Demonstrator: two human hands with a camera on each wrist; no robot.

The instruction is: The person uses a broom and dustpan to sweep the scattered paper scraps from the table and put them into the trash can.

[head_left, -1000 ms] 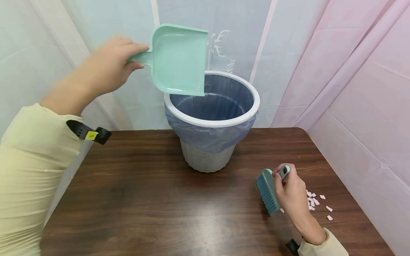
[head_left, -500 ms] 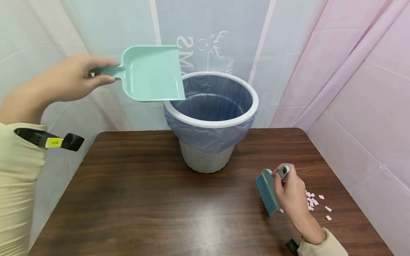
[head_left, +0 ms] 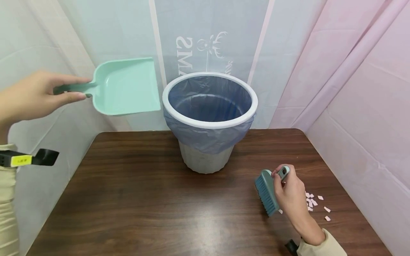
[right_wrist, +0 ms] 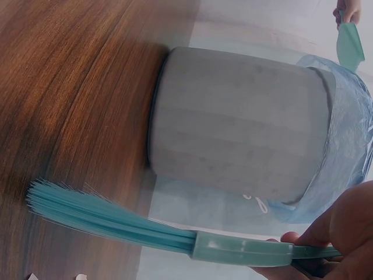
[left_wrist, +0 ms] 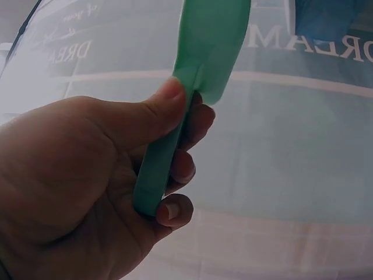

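My left hand [head_left: 41,94] grips the handle of a mint-green dustpan [head_left: 128,87], raised left of the bin with its flat edge toward the rim. No scraps show on the pan. In the left wrist view the fingers and thumb wrap the dustpan handle [left_wrist: 160,166]. At the right of the table, my right hand [head_left: 291,192] pinches the handle of a teal hand brush [head_left: 266,192], bristles down at the tabletop. Small white paper scraps [head_left: 310,202] lie beside and partly behind that hand; another scrap [head_left: 280,211] sits by the bristles.
A grey waste bin [head_left: 206,158] with a white rim and a bluish liner bag [head_left: 211,137] stands at the back middle of the dark wooden table [head_left: 144,199]. Cloth curtains [head_left: 362,106] enclose the back and sides.
The left hand has carried the dustpan leftward and down, from over the bin's left rim to beside it. My right hand and the brush have stayed in place.
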